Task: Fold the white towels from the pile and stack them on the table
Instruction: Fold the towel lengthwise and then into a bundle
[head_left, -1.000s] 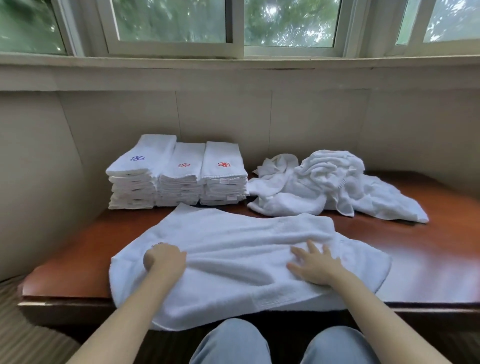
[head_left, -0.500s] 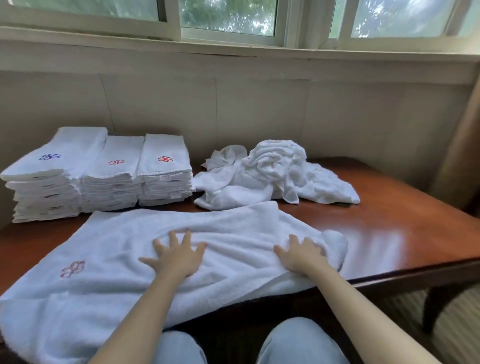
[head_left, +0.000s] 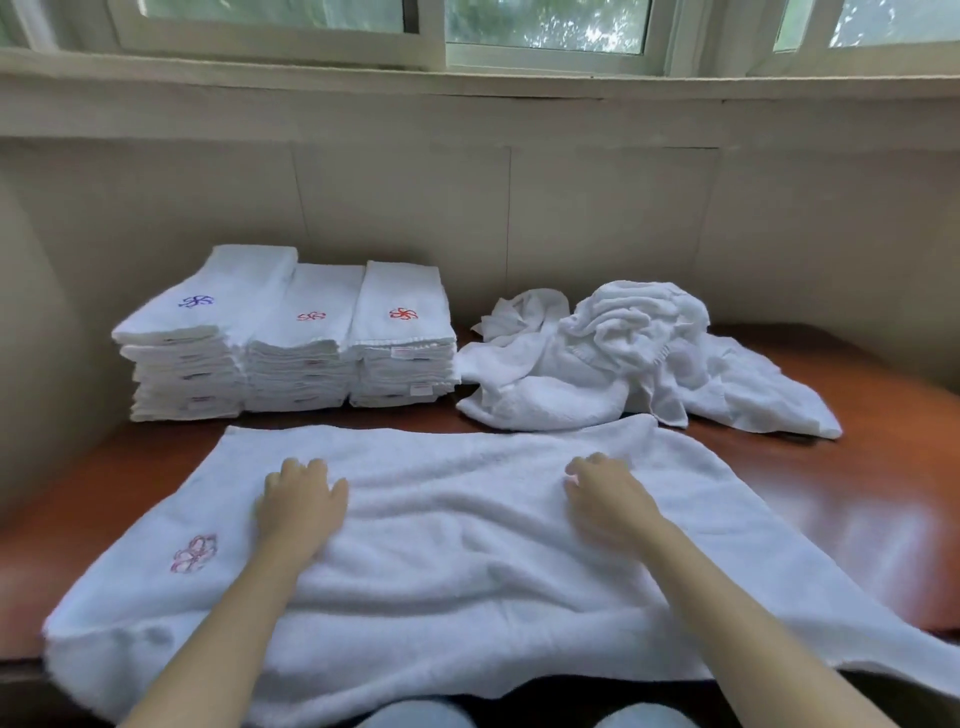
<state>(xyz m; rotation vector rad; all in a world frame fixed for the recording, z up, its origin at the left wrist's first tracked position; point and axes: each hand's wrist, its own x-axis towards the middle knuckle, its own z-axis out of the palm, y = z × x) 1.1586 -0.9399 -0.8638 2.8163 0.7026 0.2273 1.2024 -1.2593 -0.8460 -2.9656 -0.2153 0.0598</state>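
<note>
A white towel (head_left: 457, 530) with a pink flower emblem lies spread across the front of the brown table (head_left: 883, 499), its near edge hanging over the rim. My left hand (head_left: 301, 499) rests flat on its left half, fingers pointing away. My right hand (head_left: 605, 493) lies on the right half, slightly blurred, fingers bent a little at the tips. Three stacks of folded white towels (head_left: 291, 343) stand at the back left. A crumpled pile of white towels (head_left: 623, 358) sits at the back right.
A pale wall runs behind the table under a window sill (head_left: 467, 83), and another wall closes the left side. Bare glossy wood shows on the table's right part. My knees in blue trousers (head_left: 415, 717) are below the front edge.
Both hands slid farther up the towel and apart, spreading it wider. The left hand went from a fist to flat. The view swung back to the left.
</note>
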